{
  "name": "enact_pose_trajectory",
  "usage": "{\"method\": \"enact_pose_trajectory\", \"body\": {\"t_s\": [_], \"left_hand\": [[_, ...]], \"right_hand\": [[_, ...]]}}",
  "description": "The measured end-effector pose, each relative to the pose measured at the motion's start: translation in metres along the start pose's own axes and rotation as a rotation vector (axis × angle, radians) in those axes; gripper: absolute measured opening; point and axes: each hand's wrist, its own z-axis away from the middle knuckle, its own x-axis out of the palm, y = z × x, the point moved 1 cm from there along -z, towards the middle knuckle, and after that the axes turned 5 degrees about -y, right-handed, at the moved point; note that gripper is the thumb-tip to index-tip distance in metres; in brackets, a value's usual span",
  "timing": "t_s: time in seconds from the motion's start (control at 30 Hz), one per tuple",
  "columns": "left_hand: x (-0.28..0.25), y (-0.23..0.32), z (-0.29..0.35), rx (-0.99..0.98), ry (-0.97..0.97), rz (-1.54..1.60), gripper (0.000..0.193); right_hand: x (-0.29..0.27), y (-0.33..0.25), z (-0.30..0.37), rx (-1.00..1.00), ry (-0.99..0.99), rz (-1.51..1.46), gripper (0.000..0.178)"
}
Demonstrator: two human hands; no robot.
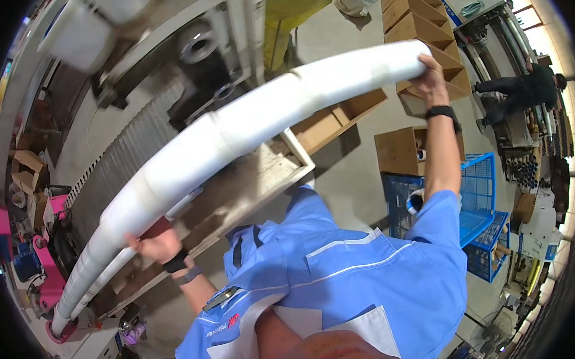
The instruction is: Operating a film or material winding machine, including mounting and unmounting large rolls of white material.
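A long, thick white roll (252, 126) with tape-like bands around it stretches across the view from the lower left to the upper right. My right hand (430, 81) is closed around its far right end. Lower down, my left hand (157, 243) is closed against the roll's underside, with some fingers hidden behind it. A thinner white tube (113, 270) runs below the roll at the left. Both reach toward a pink machine part (51, 279) at the lower left.
Beyond the roll stand a machine with a grey ribbed cover (130, 149) and a dark round fitting (197, 49). A pale-rimmed tray (292, 150) lies near my body. To the right are cardboard boxes (396, 148), blue crates (476, 182) and another person (523, 92).
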Motion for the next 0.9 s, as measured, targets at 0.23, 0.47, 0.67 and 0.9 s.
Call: {"method": "enact_pose_trajectory", "body": {"t_s": [0.23, 0.47, 0.67, 0.9], "left_hand": [[0.109, -0.277, 0.019, -0.147, -0.107, -0.705, 0.098], [0.12, -0.367, 0.034, -0.063, -0.766, -1.371, 0.11], [0.141, -0.408, 0.052, -0.348, -0.933, -1.222, 0.107], [0.302, -0.538, 0.184, -0.292, -1.634, -0.906, 0.104]], "right_hand": [[-0.116, 0.043, -0.002, -0.275, 0.604, 0.945, 0.08], [-0.123, 0.217, 0.124, 0.164, 0.696, 0.681, 0.082], [-0.068, 0.19, 0.193, 0.206, 0.589, 0.809, 0.086], [-0.139, 0.022, 0.245, -0.217, 1.068, 1.303, 0.082]]}}
